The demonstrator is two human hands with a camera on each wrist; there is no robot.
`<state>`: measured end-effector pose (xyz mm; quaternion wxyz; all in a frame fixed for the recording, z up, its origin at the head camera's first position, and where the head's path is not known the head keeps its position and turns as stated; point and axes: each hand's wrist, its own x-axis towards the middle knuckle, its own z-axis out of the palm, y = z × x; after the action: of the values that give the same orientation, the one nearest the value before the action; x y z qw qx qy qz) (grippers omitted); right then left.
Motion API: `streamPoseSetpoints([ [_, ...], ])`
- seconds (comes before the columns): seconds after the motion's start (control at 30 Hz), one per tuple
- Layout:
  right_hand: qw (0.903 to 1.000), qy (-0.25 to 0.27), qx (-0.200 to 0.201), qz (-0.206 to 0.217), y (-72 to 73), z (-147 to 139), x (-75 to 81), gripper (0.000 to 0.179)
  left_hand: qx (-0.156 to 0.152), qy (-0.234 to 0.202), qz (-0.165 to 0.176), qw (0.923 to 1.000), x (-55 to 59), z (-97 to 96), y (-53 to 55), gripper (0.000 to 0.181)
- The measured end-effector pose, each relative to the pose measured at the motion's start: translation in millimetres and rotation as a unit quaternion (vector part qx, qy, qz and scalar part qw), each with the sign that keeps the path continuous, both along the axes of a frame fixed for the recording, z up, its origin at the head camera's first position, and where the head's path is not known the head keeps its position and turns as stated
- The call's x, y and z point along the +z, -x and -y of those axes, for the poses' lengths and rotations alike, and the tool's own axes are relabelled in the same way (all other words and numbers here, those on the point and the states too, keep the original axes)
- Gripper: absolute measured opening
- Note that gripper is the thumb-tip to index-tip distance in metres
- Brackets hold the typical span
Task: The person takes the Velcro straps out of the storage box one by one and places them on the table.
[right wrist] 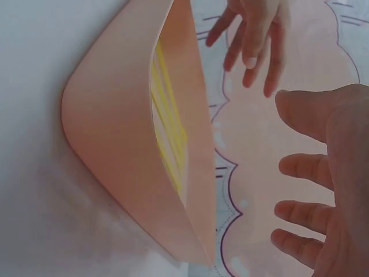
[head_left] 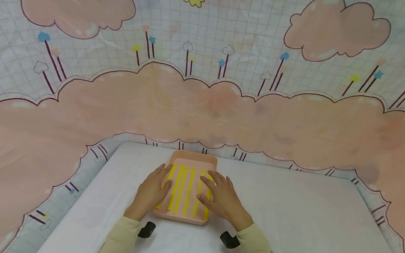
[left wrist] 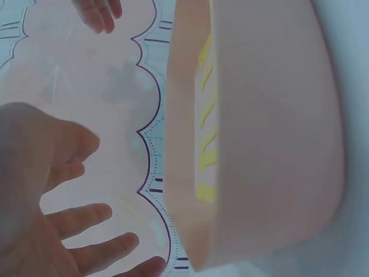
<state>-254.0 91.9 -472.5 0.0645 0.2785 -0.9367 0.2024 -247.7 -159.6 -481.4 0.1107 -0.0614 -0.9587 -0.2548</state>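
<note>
A shallow peach-pink tray [head_left: 194, 156] stands near the back of the table, with several narrow yellow strips [head_left: 188, 191] running lengthwise inside it. My left hand [head_left: 150, 190] is over the tray's left side, its fingers spread and relaxed. Over the right edge is my right hand [head_left: 225, 199], fingers apart and slightly bent. Neither hand holds anything. From the left wrist, the tray's outer wall [left wrist: 277, 133] fills the right half, and the strips [left wrist: 206, 115] show just past its rim. The right wrist view has the tray wall [right wrist: 109, 127] on its left side.
White cloth covers the table [head_left: 308, 228] around the tray. Behind it rises a patterned curtain [head_left: 227, 117] with pink clouds. Black wrist cameras, one at the left wrist [head_left: 147, 230] and one at the right [head_left: 230, 240], hang close above the table.
</note>
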Motion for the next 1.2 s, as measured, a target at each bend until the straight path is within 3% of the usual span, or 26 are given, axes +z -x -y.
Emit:
streamPoseSetpoints([
  [0.33, 0.9992, -0.001, 0.039, -0.011, -4.7, 21.8, 8.2, 0.055, 0.007, -0.075, 0.014, 0.9971, -8.8, 17.2, -2.5, 0.053],
  [0.63, 0.9965, -0.064, 0.053, 0.003, -9.7, 42.7, 13.9, 0.057, 0.004, -0.127, 0.051, 0.9906, -16.3, 25.8, -7.4, 0.052],
  [0.9, 0.989, -0.124, 0.079, -0.018, -7.1, 62.5, 19.5, 0.056, 0.018, -0.158, 0.106, 0.9816, -23.1, 31.6, -10.2, 0.05],
  [1.2, 0.9848, -0.145, 0.093, -0.024, -0.3, 83.3, 30.4, 0.054, 0.004, -0.19, 0.109, 0.9758, -26.9, 41.7, -9.7, 0.051],
])
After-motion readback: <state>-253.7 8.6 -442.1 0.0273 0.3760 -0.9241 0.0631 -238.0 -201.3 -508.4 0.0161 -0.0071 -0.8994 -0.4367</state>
